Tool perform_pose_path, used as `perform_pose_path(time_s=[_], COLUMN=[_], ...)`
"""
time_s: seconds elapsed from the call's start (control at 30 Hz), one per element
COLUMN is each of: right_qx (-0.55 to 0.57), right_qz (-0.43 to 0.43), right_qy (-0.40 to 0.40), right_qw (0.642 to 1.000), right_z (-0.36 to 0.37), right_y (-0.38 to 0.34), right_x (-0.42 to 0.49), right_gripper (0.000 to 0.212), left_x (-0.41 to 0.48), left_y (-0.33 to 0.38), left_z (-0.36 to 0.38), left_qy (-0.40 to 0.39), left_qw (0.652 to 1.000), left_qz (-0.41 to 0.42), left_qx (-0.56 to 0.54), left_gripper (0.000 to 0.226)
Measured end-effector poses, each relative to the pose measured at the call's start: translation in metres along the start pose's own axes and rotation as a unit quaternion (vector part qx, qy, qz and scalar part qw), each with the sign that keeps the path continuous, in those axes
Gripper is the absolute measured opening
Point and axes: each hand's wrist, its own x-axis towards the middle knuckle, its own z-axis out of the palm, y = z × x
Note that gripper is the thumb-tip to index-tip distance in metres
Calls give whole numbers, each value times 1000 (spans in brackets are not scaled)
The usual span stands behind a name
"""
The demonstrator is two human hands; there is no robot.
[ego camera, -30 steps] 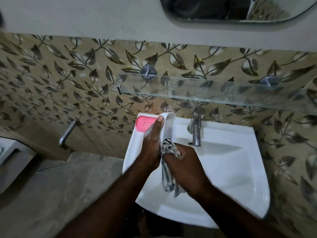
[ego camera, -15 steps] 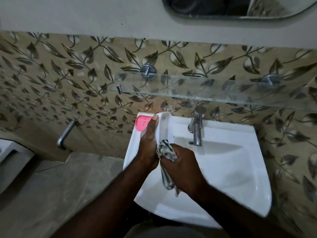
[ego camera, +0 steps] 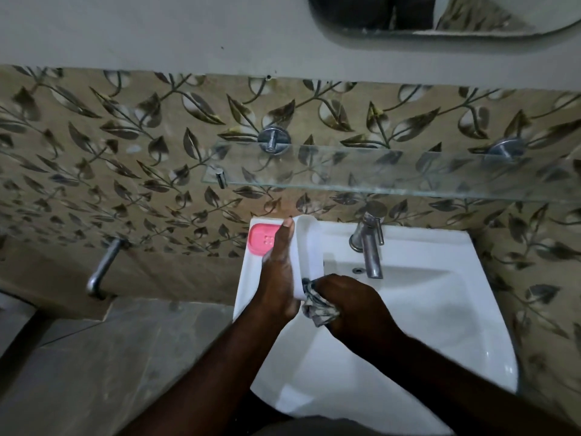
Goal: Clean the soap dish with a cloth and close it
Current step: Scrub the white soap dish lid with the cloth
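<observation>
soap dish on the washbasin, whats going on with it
A person is wiping the open soap dish at the back left corner of the white washbasin. The left hand holds its white lid upright, and the right hand grips a bunched checked cloth against the lid's near end. A pink soap bar lies in the base. The dish is not yet closed.

You're in a bathroom: white wash basin (ego camera: 440, 325) with chrome tap (ego camera: 371, 247), soap dish (ego camera: 309, 247) on its rim, glass shelf (ego camera: 393, 174) and mirror (ego camera: 471, 14) above, leaf-pattern wall tiles (ego camera: 125, 136), second spout (ego camera: 103, 269) low on the wall to your left.
</observation>
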Motion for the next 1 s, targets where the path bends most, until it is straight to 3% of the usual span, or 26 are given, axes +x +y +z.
perform_pose_path(time_s=[0.1,0.17,0.27,0.33,0.4,0.5,0.57,0.7,0.83,0.9,1.0], right_qx=[48,189,449,533,566,614,628,602,631,647,641], right_qz=[81,181,301,356,399,412,408,397,447,456,459], right_qy=[9,-7,-17,7,26,12,9,17,101,136,167], right_qw=[995,965,841,767,721,673,662,693,626,596,591], right_z=[-10,-18,-27,-34,-41,-41,-38,-38,-41,-40,-34], right_y=[-21,-39,-37,-25,-20,-18,-17,-23,-18,-16,-19], right_x=[8,17,40,59,75,80,72,55,58,62,68], right_gripper=[11,18,21,17,22,26,23,24,25,27,24], left_x=[4,4,7,9,11,16,21,31,38,39,41], left_y=[-9,-11,-12,-15,-20,-22,-15,-9,-16,-21,-26], left_z=[-3,-5,-2,1,3,5,4,0,1,-1,1], left_qy=[-14,-33,-50,-40,-11,-31,-67,-77,-115,-137,-154], left_qw=[999,997,997,998,1000,999,996,993,987,982,977], left_qz=[-37,-61,-58,-28,-18,-25,-48,-76,-104,-121,-134], left_qx=[-13,-26,-30,-35,-18,-11,-39,-49,-43,-55,-56], left_gripper=[33,44,99,83,63,74,79,91,65,75,90])
